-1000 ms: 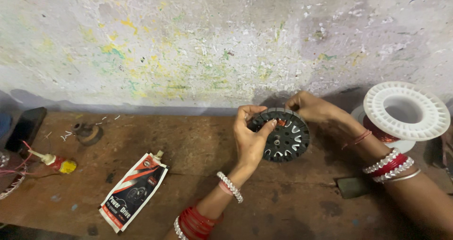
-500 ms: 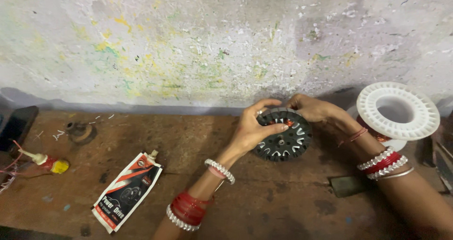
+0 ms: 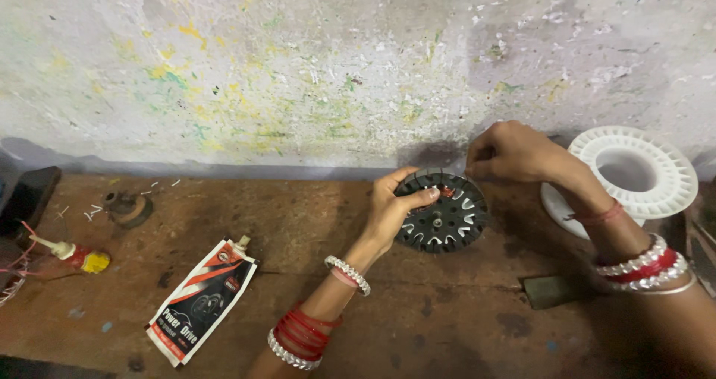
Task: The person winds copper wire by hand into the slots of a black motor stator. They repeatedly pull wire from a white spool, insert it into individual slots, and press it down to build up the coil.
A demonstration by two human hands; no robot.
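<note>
Lying nearest on the brown workbench (image 3: 447,327): a squeezed adhesive tube (image 3: 200,302). Gripping the slotted black stator disc (image 3: 441,213) mid-bench, left hand (image 3: 393,209) with fingers curled over its rim. Pinching at the disc's upper edge, right hand (image 3: 513,152), fingertips narrowed, beside a white spool (image 3: 632,172).

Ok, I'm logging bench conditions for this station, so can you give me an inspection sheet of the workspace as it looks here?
Surface: worn brown wooden bench, stained, with paint specks.
Job's things: black round slotted stator disc, held tilted on the bench; reddish wire at its upper edge.
Clutter: white plastic spool at right; red, white and black sachet; small glue bottle with yellow base; small round metal part; dark flat block.
Grippers: left hand grips the disc's left rim; right hand pinches at its top edge.
Cables: thin red wires at far left.
Surroundings: pale, paint-splattered wall behind the bench.
</note>
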